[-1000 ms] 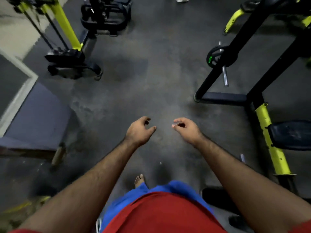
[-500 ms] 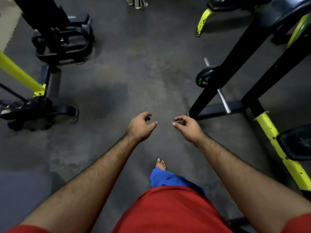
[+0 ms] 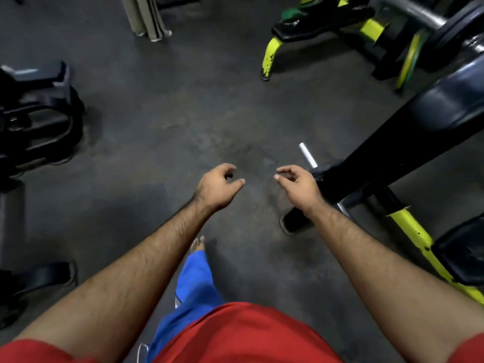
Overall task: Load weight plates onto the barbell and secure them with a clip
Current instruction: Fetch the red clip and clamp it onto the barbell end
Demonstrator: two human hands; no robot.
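You are holding both hands out over the dark floor, each loosely curled and holding nothing. Your left hand is hanging apart from your right hand, thumbs pointing toward each other. Just beyond your right hand a bare steel peg is sticking out of the black rack post. Far up and right of that hand, a weight plate is sitting on the barbell.

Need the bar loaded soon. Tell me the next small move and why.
Probably step right and reach for a plate: both the left hand and the right hand hold nothing, and the plates sit on the rack at upper right, out of reach.
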